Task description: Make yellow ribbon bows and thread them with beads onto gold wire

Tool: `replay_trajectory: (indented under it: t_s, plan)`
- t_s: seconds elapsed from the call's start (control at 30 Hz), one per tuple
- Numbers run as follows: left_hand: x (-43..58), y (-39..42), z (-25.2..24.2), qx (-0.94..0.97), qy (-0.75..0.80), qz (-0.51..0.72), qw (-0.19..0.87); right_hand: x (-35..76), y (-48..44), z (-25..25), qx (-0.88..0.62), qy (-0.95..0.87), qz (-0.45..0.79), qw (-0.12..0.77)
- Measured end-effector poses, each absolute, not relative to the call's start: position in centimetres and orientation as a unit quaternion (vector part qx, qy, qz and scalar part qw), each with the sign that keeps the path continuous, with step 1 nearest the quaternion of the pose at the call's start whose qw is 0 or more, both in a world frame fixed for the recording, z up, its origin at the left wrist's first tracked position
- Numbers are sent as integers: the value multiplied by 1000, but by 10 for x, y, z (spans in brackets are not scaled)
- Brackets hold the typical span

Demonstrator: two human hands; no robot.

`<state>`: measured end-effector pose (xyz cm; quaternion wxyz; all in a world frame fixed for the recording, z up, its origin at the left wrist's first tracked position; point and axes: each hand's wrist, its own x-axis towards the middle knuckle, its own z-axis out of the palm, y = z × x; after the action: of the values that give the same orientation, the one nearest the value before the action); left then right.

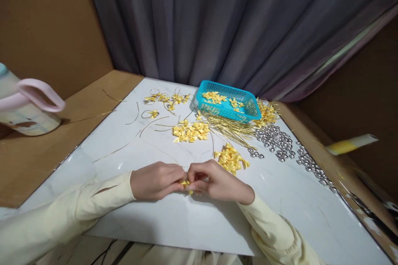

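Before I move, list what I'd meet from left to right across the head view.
Pale cup with a pink loop handle, left hand, small yellow ribbon piece, right hand, scattered shiny silver rounded beads, yellow-and-white cylindrical tube.

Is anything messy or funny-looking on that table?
A bit messy: small silver pieces lie loose, trailing along the right side of the white tabletop, and some thin wires are strewn on the left, apart from the gold bundle. That may be on purpose. Nothing looks broken.
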<state>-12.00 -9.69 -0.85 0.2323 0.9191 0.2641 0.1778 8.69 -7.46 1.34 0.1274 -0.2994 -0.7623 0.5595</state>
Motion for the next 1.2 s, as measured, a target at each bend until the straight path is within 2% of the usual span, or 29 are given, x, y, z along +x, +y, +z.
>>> replay_trajectory:
  t_s: [0.1,0.3,0.53,0.77,1.07,1.2]
  plan:
    - [-120,-97,-6,908,264,180,271,88,-72,12,-308,-743,580,131]
    - [-120,-97,5,859,271,231,367,88,-69,11,-313,-613,715,125]
    - [-123,-93,7,793,320,260,448,86,-68,10,-293,-548,755,208]
    - [-120,-94,5,798,339,262,424,87,-68,12,-328,-550,746,181]
    - [-120,-99,7,816,334,268,388,88,-66,10,-307,-508,788,166]
    - [-119,-99,1,827,326,267,371,89,-65,9,-295,-517,792,133]
